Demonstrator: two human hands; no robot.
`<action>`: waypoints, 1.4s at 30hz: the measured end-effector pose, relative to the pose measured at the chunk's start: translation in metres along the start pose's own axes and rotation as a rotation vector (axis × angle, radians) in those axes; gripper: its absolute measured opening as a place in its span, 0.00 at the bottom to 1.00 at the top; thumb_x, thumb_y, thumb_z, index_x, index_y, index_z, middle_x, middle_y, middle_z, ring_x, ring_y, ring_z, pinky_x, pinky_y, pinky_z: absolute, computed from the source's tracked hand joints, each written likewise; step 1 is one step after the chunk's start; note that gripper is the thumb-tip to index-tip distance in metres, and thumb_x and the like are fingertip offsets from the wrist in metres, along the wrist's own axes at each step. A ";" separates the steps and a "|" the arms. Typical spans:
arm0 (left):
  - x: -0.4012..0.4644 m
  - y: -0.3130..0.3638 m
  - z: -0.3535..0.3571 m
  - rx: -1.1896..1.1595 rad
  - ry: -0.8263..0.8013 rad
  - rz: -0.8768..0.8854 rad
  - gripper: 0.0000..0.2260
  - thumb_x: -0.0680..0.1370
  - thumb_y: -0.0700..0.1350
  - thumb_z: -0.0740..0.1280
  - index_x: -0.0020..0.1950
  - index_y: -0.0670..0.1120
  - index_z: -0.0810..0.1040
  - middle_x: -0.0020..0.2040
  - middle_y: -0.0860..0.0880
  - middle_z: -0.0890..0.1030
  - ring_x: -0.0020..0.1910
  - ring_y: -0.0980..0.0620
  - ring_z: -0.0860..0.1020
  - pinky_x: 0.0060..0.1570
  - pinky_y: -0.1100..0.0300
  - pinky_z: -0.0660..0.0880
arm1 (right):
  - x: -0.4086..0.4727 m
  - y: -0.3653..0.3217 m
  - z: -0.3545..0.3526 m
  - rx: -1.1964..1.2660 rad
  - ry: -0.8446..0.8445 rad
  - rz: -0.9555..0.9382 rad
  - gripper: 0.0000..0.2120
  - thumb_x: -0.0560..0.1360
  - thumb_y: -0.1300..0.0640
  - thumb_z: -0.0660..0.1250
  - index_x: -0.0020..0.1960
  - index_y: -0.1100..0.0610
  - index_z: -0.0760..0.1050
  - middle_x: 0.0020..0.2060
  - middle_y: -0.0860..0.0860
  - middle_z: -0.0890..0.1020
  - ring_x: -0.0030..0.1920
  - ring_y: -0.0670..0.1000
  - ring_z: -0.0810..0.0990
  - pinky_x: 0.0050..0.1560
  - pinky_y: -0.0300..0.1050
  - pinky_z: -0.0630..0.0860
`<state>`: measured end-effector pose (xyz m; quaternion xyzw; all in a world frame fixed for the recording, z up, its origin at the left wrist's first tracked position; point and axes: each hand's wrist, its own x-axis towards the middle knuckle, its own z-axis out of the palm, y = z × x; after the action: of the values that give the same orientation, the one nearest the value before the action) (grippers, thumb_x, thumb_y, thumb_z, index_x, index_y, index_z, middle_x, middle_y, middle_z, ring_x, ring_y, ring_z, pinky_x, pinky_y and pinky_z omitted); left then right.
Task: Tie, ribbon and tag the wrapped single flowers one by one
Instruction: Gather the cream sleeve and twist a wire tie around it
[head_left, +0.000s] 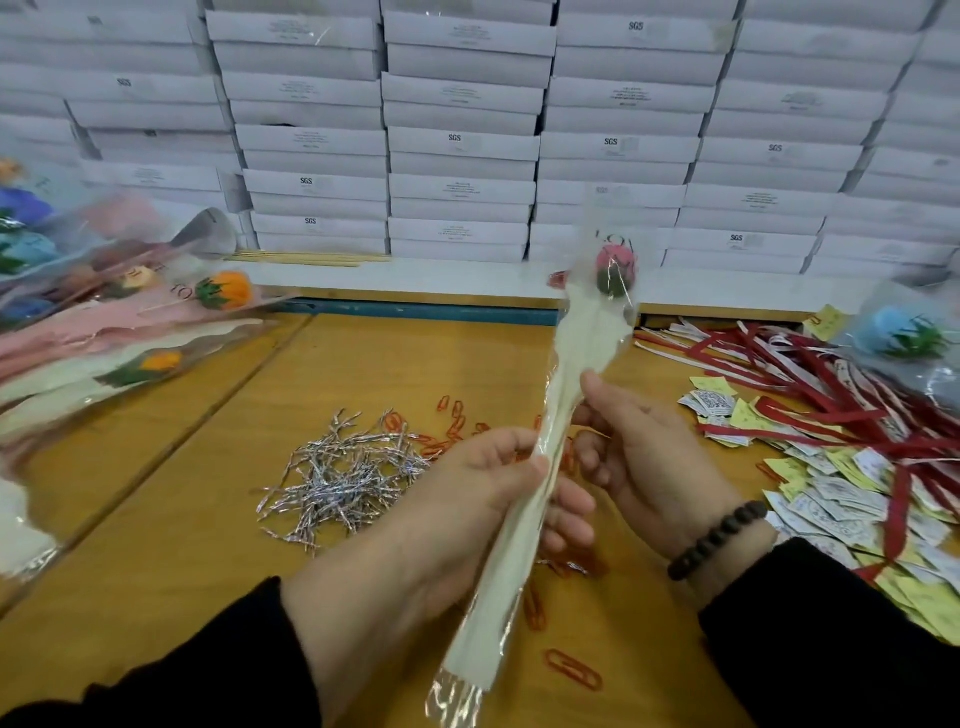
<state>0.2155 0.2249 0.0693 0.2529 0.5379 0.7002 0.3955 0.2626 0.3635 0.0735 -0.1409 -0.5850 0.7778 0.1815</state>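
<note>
I hold one wrapped single flower (582, 343) upright over the wooden table (208, 519); it has a pink bud in a clear and cream sleeve. My left hand (467, 499) grips the sleeve around its middle. My right hand (644, 447) holds the sleeve just above, thumb pressed on the cream paper. A pile of silver twist ties (343, 467) lies on the table left of my hands. Red ribbons (810, 389) and a heap of paper tags (831, 499) lie to the right.
Wrapped flowers (130, 312) are piled at the left, and one with a blue bud (904, 338) lies at the far right. Orange paper clips (571, 667) are scattered near my hands. Stacked white boxes (467, 140) form a wall behind the table.
</note>
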 end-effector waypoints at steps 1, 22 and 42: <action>0.000 0.000 0.001 0.007 -0.008 -0.015 0.08 0.80 0.37 0.56 0.54 0.39 0.73 0.34 0.42 0.81 0.30 0.49 0.80 0.31 0.62 0.76 | 0.000 0.001 -0.001 0.006 -0.002 -0.005 0.13 0.66 0.52 0.68 0.44 0.61 0.77 0.32 0.53 0.78 0.22 0.44 0.68 0.20 0.32 0.64; 0.009 -0.004 -0.018 0.255 0.433 0.226 0.06 0.73 0.37 0.70 0.36 0.40 0.81 0.35 0.39 0.77 0.32 0.47 0.74 0.34 0.58 0.71 | -0.005 0.014 0.008 -0.244 -0.138 -0.013 0.05 0.73 0.61 0.68 0.48 0.62 0.77 0.28 0.50 0.79 0.24 0.44 0.73 0.23 0.34 0.69; 0.006 -0.010 -0.014 0.148 0.486 0.298 0.11 0.73 0.37 0.69 0.31 0.45 0.78 0.28 0.46 0.75 0.25 0.54 0.74 0.25 0.65 0.72 | -0.005 0.016 0.010 -0.192 -0.119 0.006 0.08 0.73 0.63 0.68 0.36 0.58 0.74 0.24 0.48 0.75 0.23 0.43 0.69 0.26 0.34 0.68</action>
<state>0.2042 0.2233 0.0548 0.1822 0.6232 0.7496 0.1283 0.2612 0.3487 0.0605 -0.1131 -0.6661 0.7257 0.1299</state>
